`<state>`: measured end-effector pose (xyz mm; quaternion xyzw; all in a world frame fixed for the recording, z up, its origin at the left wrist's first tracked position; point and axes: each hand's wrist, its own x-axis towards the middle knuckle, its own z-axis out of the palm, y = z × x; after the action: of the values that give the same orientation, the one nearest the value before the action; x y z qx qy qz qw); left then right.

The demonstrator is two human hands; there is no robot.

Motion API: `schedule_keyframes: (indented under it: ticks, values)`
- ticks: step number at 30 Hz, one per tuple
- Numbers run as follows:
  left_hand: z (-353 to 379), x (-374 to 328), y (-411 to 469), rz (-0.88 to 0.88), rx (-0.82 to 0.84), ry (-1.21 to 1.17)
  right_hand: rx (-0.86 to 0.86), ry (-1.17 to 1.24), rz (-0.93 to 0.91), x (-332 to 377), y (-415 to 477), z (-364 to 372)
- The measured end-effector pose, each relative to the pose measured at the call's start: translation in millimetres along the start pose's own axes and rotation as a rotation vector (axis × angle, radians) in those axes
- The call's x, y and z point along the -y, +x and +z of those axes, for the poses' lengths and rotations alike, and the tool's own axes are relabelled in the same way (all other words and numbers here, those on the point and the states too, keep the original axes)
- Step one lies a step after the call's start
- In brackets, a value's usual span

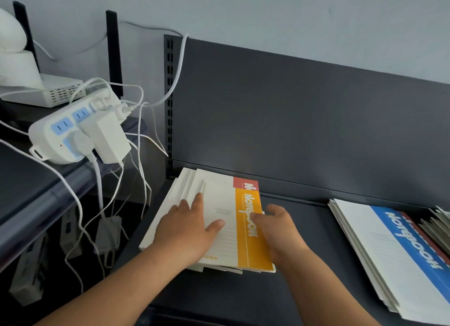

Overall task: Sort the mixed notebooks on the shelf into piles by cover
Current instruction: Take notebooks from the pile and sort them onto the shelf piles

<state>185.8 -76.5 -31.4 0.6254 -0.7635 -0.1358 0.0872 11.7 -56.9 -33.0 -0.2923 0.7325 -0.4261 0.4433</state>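
A pile of notebooks lies at the left end of the dark shelf (304, 247). On top is a white notebook with an orange band (246, 218); a red-banded notebook (244, 182) pokes out beneath it at the back. My left hand (187, 230) rests flat on the top cover with straight fingers. My right hand (280, 230) holds the pile's right edge, fingers curled over the orange band. A second pile at the right has a blue-banded notebook (401, 247) on top, with a red-banded one partly hidden under it.
The shelf's dark back panel (304, 121) rises behind the piles. To the left, a white power strip (73, 133) with plugs and several loose white cables (143, 140) hangs over a neighbouring shelf. More notebooks (440, 223) show at the far right edge.
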Motion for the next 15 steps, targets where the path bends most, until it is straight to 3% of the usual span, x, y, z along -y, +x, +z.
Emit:
schedule_keyframes:
  ticks: [4, 12, 15]
  values:
    - [-5.8, -14.5, -5.9, 0.048, 0.003, -0.182, 0.147, 0.263, 0.224, -2.9, 2.1, -23.2]
    - [-25.1, -19.9, 8.4, -0.13, 0.018, -0.965, 0.211, 0.471, 0.046, -3.2, -2.6, -63.7]
    - [-35.9, -26.4, 14.2, -0.18, 0.265, -1.166, 0.214, 0.537, -0.035, 6.5, -10.2, -85.9]
